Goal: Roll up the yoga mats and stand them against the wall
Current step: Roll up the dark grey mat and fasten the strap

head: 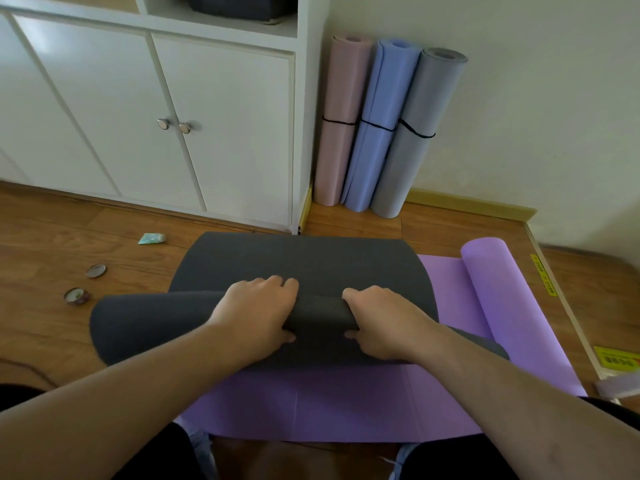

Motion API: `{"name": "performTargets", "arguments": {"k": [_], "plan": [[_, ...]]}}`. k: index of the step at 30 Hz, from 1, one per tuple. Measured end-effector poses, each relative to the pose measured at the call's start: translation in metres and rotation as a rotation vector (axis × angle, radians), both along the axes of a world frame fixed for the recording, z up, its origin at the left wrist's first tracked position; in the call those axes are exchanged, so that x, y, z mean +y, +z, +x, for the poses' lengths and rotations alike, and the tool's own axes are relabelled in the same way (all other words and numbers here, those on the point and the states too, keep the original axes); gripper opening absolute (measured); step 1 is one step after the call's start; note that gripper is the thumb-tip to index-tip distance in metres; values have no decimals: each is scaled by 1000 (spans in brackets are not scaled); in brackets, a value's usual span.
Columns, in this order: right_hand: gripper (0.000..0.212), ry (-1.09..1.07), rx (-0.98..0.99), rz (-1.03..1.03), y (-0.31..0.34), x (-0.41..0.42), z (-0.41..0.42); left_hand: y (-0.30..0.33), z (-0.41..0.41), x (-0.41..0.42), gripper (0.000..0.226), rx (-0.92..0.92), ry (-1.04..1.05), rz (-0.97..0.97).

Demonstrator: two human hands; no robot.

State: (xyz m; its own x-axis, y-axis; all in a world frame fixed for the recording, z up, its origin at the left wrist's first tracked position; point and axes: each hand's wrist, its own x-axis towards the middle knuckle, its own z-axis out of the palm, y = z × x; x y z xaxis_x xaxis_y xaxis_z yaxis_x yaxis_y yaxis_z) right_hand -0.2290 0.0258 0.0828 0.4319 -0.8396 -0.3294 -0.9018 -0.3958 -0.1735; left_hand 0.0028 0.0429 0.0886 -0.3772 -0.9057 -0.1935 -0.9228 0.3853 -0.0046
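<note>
Both hands, left hand (258, 311) and right hand (379, 323), grip our dark grey mat (304, 261) roll.
Uneven pushing could make it roll crooked, we think.

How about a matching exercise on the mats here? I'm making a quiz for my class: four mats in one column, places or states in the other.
Mats:
1. dark grey mat
2. purple mat
3. pink mat
4. light grey mat

Places or states:
A. standing next to the cabinet
B. flat under another mat
C. gripped by the left hand and the right hand
D. rightmost of the standing rolls

Pairs: 1-C, 2-B, 3-A, 4-D
</note>
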Motion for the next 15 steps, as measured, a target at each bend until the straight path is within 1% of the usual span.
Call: {"name": "performTargets", "arguments": {"k": [1,2,5,7,9,10,11,13,15], "plan": [[28,-6,-11,33,3,-3,0,-3,-4,5,60,-25,5,-56],[27,-8,-10,70,6,-5,0,-7,-6,9,61,-33,10,-68],[31,5,18,112,10,-4,4,-12,-4,8,48,23,46,49],[43,43,53,15,11,0,7,-11,2,-1,41,49,57,115],[62,99,102,-127,11,7,12,-7,6,-9,38,89,66,185],[70,115,119,-167,10,10,14,-4,8,-12,36,109,65,229],[72,116,122,-182,8,13,16,-1,8,-14,35,122,58,268],[62,108,108,-171,3,16,17,2,9,-17,36,108,29,298],[48,100,86,-138,0,14,14,2,8,-15,42,61,6,260]]}}
